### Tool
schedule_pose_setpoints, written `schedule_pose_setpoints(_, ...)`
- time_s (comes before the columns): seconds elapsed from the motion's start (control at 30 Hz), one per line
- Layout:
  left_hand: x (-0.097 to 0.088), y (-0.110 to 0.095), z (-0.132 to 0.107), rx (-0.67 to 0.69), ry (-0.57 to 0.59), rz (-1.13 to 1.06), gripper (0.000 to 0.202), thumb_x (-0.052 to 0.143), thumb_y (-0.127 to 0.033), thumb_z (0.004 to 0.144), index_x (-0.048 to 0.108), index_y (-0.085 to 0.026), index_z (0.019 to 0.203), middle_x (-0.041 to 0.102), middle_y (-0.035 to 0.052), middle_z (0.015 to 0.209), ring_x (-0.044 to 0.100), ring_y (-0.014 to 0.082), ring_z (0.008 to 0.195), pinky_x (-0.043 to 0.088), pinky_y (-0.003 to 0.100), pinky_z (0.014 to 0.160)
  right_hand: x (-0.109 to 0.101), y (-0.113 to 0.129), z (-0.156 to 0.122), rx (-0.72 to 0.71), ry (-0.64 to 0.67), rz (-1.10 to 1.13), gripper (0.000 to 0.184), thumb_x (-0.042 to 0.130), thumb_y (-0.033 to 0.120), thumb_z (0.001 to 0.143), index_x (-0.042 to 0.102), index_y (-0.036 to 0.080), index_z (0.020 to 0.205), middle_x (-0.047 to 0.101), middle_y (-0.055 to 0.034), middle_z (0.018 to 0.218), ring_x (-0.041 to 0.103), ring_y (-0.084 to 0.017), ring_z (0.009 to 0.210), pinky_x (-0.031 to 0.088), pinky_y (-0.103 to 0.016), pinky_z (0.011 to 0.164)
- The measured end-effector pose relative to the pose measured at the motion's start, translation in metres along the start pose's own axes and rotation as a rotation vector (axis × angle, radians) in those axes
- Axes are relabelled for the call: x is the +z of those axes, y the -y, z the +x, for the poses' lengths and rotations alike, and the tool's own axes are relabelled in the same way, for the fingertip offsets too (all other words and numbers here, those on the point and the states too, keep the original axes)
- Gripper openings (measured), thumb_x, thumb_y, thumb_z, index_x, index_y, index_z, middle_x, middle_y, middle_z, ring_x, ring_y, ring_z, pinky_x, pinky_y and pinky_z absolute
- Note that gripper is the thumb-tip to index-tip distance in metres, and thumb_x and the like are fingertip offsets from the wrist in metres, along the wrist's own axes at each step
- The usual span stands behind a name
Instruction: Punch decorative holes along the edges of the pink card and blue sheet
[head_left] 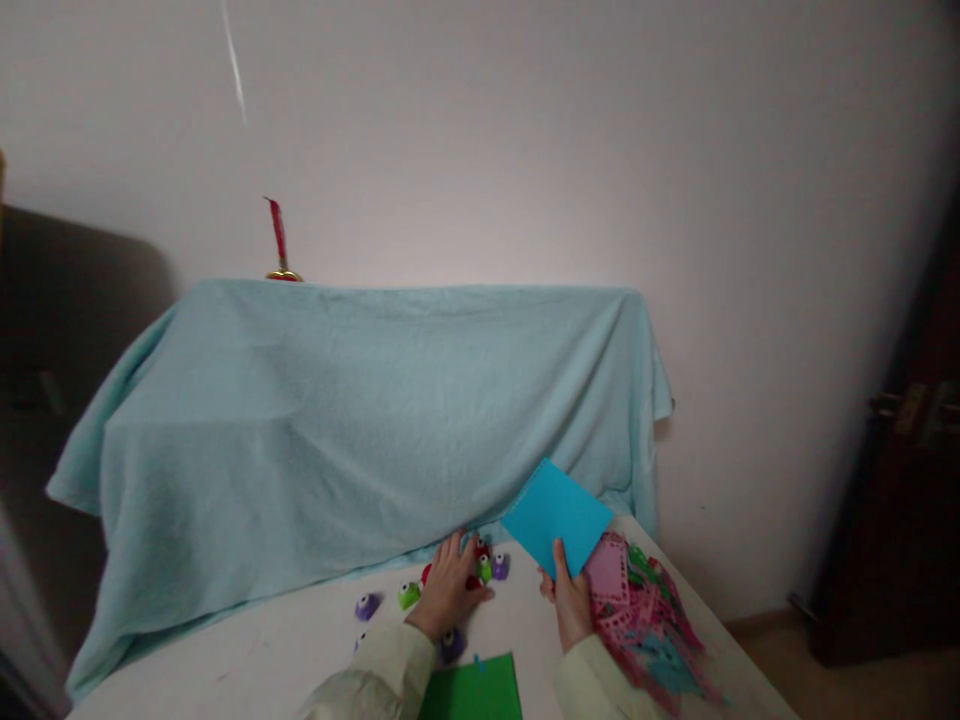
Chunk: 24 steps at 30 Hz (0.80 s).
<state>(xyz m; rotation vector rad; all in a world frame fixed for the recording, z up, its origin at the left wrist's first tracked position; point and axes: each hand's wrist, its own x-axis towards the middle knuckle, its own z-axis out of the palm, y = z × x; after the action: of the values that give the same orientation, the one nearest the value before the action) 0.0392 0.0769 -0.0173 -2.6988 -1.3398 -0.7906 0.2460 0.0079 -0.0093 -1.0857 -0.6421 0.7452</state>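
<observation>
Here, the blue sheet (pixel 556 520) is up off the table, tilted, with its lower corner pinched in the right hand (pixel 571 605). We see the thumb pressed on its front face and the fingers closed behind it. It stands just in front of the lower edge of the pale blue cloth (pixel 360 420).

The left hand (pixel 448 590) lies palm down on the white table (pixel 285 640), fingers loosely spread over a red punch (pixel 474 581). We cannot tell whether it grips that piece or only rests on it. Around that hand are other small punches: a green punch (pixel 409 595) and a purple punch (pixel 367 605) to its left, and a dark purple punch (pixel 452 643) near the wrist.

A green sheet (pixel 472 690) lies flat between the two sleeves at the near edge. A heap of pink punched paper (pixel 645 620) lies just right of the right hand.

The cloth drapes over something wide behind the table, and a red and gold object (pixel 279 245) shows above it. A dark door (pixel 900 520) stands at the far right.
</observation>
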Motion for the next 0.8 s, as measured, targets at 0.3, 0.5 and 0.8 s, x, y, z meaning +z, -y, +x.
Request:
schedule_pose_setpoints(0.3, -0.009, -0.003, 0.001, 0.09, -0.09, 0.097, 0.092, 0.047, -0.07, 0.07, 0.02, -0.019, 0.142, 0.026, 0.0189, 0.144, 0.022, 0.0353, 0.132, 0.014, 0.052, 0.105, 0.0, -0.01, 0.005, 0.055, 0.025, 0.036, 0.046, 0.056, 0.058, 0.075, 0.052, 0.017, 0.056, 0.053, 0.0016, 0.045, 0.039, -0.007, 0.035, 0.028, -0.02, 0.035)
schedule_pose_setpoints(0.5, -0.017, -0.008, -0.001, 0.115, -0.142, 0.115, 0.088, 0.048, -0.07, 0.07, 0.028, -0.02, 0.139, 0.026, 0.0168, 0.145, 0.023, 0.0342, 0.132, 0.017, 0.053, 0.105, -0.002, -0.013, 0.008, 0.02, 0.026, 0.051, 0.043, 0.06, 0.057, 0.071, 0.054, 0.016, 0.061, 0.056, 0.0016, 0.047, 0.04, -0.007, 0.034, 0.027, -0.02, 0.033)
schedule_pose_setpoints(0.8, -0.036, -0.024, -0.018, 0.034, -0.038, -0.005, 0.05, 0.063, -0.052, 0.069, 0.059, -0.023, 0.11, 0.053, 0.0098, 0.115, 0.043, 0.0297, 0.114, 0.023, 0.047, 0.103, -0.002, -0.011, 0.005, 0.024, 0.036, 0.05, 0.042, 0.062, 0.056, 0.07, 0.053, 0.017, 0.06, 0.056, 0.0017, 0.047, 0.04, -0.007, 0.035, 0.027, -0.02, 0.034)
